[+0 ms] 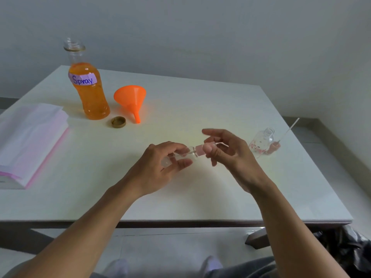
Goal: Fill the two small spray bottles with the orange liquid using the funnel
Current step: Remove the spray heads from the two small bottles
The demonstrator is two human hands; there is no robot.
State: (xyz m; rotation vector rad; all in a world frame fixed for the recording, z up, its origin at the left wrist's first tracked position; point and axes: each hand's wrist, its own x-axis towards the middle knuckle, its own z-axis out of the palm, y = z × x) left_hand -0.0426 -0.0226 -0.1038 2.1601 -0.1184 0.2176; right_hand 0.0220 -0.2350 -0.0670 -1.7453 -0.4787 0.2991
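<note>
**A:** From the head view, what do you have?

**B:** My left hand (166, 165) is curled around the clear body of a small spray bottle (180, 156), held sideways just above the bench (200, 109). My right hand (222, 151) pinches its pink spray cap (201, 149) between thumb and fingertips, other fingers spread. I judge I'm unscrewing it.

**A:** And the rest?

**B:** The second small bottle (262, 142) stands open near the right bench edge, its pink sprayer (274, 147) with the dip tube lying just beside it. The big orange-liquid bottle (89, 91) stands uncapped at the far left, its gold cap (118, 122) in front, the orange funnel (131, 99) lying on its side next to it. A stack of pink-edged tissue (30, 141) sits at the left.

**A:** Risks?

**B:** The little bottle looks slick; if the cap frees suddenly it could slip from my left hand. My right elbow swinging outward could knock over the open bottle near the edge. Later, pouring from that wide mouth into a narrow funnel may flood it, and the light bottle may tip under the funnel.
</note>
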